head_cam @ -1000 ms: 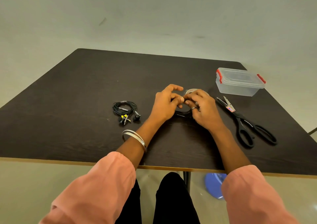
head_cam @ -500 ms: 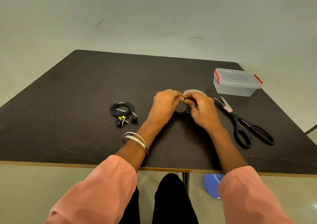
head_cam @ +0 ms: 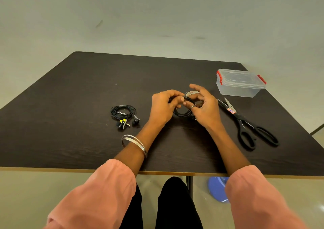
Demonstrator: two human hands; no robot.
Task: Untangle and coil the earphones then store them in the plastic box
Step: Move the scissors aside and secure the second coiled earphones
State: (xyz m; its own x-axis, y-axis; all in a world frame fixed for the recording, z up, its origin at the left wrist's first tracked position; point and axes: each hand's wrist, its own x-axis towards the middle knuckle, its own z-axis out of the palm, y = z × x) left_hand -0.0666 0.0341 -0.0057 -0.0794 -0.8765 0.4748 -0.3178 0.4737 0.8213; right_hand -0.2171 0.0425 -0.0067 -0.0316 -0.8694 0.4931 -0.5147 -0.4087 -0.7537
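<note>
Bare desk (head_cam: 87, 141) lies ahead and left of my grip, its near edge below my wrists. My left hand (head_cam: 162, 108) pinches the coiled earphones (head_cam: 184, 114); my right hand (head_cam: 204, 107) holds the coil loosely, fingers spread.

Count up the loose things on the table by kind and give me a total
Coiled earphone sets: 2, one lying free, one held in both hands
Plastic box, lid on: 1
Scissors: 1
Tape roll, mostly hidden behind the hands: 1
Total: 5
</note>
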